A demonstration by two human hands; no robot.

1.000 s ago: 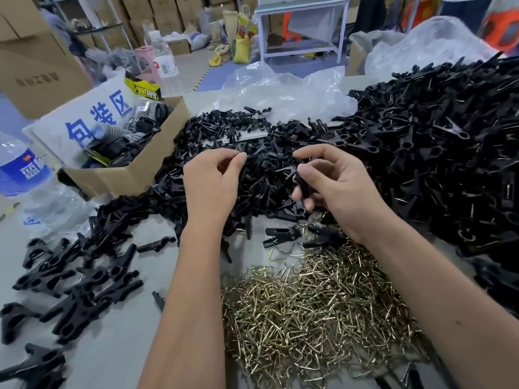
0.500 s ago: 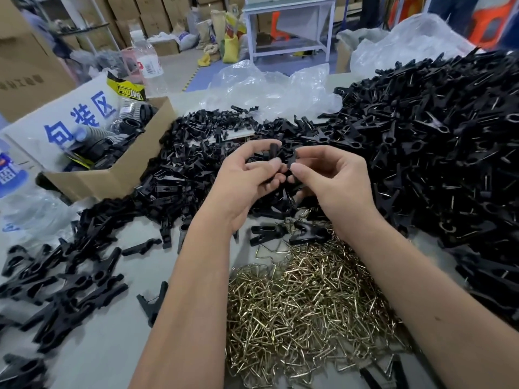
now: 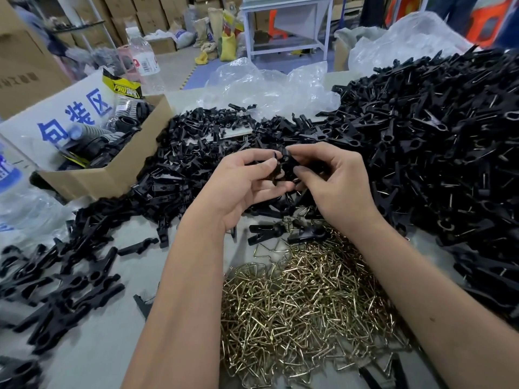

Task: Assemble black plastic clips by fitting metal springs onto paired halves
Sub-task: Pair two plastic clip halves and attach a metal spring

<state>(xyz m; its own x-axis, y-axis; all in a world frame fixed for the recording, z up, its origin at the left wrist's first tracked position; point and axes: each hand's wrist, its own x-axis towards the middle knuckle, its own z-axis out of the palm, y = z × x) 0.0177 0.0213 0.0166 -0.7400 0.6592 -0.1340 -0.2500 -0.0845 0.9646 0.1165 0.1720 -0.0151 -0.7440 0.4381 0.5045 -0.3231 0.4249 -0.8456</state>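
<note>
My left hand [image 3: 247,183] and my right hand [image 3: 334,183] meet above the table's middle, both pinching black clip halves [image 3: 283,167] pressed together between the fingertips. How the halves sit against each other is hidden by my fingers. Below my hands lies a heap of brass-coloured metal springs [image 3: 306,307]. A spread of loose black clip halves [image 3: 193,164] lies behind my left hand. A huge pile of black clips [image 3: 438,153] fills the right side. Two black clips [image 3: 286,233] lie just above the springs.
Assembled-looking black clips [image 3: 59,279] are scattered at the left on the grey table. A cardboard box [image 3: 112,169] with a blue-lettered sign stands at back left. Clear plastic bags [image 3: 269,85] lie behind the piles. A water bottle [image 3: 11,186] is at the far left edge.
My left hand came over from the loose halves and joined the right hand. Both hands now hold the black pieces together, and my view has shifted slightly.
</note>
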